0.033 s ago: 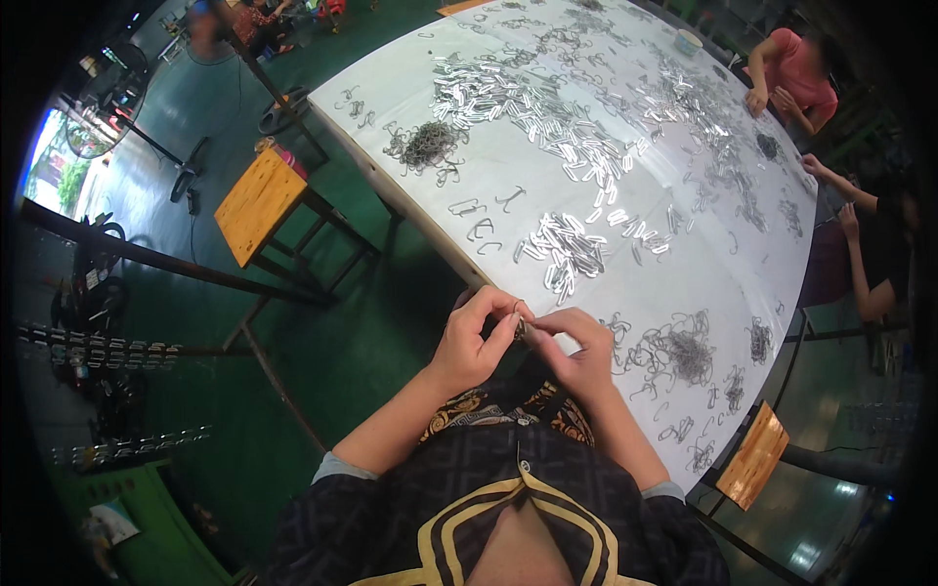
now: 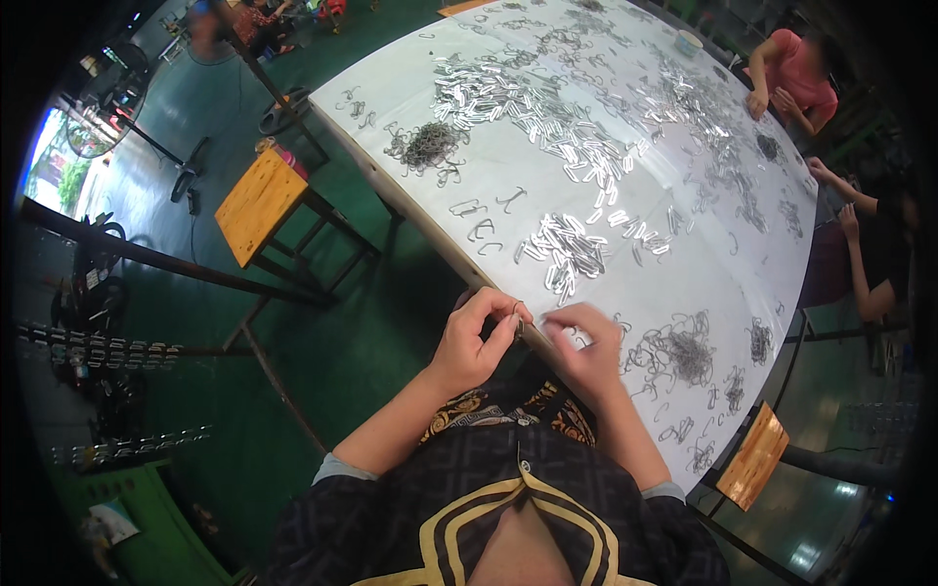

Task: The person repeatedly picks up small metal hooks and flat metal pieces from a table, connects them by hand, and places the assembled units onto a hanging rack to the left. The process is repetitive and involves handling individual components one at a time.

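Note:
At the table's near edge, my left hand (image 2: 473, 338) is closed, its thumb and forefinger pinching a small metal hook (image 2: 517, 311). A hand's width to the right, my right hand (image 2: 589, 354) is over the white tabletop (image 2: 547, 205), apart from the left one. Its fingers are curled and smeared by motion, so whether they hold a piece cannot be made out. Just beyond my hands lies a heap of shiny flat metal loops (image 2: 565, 246). Right of my right hand spreads a tangle of thin wire hooks (image 2: 688, 355).
More shiny loops (image 2: 489, 90) and a dark pile of hooks (image 2: 427, 146) lie farther back. A wooden stool (image 2: 260, 207) stands left of the table, another (image 2: 754, 457) at right. Two people (image 2: 803, 83) work along the far right side. A small tub (image 2: 688, 42) sits at the back.
My right hand has moved away from the left hand, to the right over the table. My left hand keeps its pinch in the same place.

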A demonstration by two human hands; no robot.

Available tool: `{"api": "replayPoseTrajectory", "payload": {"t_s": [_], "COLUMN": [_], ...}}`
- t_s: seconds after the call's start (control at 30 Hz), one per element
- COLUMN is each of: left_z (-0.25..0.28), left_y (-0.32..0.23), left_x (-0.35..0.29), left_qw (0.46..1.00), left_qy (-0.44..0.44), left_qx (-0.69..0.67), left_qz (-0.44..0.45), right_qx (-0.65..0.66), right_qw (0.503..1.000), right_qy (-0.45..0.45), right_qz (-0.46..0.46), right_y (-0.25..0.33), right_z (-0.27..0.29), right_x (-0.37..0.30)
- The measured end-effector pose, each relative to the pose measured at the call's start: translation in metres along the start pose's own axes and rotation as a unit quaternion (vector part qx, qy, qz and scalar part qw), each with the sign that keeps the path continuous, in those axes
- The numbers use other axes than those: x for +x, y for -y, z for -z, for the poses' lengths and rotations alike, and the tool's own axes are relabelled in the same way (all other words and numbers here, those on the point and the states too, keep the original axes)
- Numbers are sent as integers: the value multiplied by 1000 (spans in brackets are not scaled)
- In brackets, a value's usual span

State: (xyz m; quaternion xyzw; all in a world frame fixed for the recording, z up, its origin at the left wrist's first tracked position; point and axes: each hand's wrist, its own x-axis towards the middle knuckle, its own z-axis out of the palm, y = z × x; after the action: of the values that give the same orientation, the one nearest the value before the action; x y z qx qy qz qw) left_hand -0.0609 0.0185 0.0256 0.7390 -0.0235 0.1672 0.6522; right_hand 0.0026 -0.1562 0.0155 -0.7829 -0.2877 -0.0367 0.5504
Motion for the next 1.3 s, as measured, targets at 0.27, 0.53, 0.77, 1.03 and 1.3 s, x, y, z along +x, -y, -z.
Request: {"api": "replayPoseTrajectory", "payload": {"t_s": [0.27, 0.53, 0.77, 1.03, 1.3], "left_z": [5, 13, 14, 11, 7], "left_y": [2, 8, 7, 9, 8], "left_x": [-8, -12, -12, -17, -18], "left_qw": [1000, 999, 999, 998, 994], "left_qy": [0, 24, 28, 36, 24], "left_qx": [20, 41, 42, 44, 102], "left_qz": [4, 1, -11, -6, -39], "right_qx": [-272, -294, -243, -124, 239], "right_qw": [960, 953, 960, 961, 934], "right_qy": [-62, -64, -38, -128, -68], "right_qz": [-33, -30, -131, -210, -258], "right_y": [-107, -130, -124, -116, -29], "right_z": [25, 26, 29, 32, 5], "right_x": [29, 30, 42, 47, 19]}}
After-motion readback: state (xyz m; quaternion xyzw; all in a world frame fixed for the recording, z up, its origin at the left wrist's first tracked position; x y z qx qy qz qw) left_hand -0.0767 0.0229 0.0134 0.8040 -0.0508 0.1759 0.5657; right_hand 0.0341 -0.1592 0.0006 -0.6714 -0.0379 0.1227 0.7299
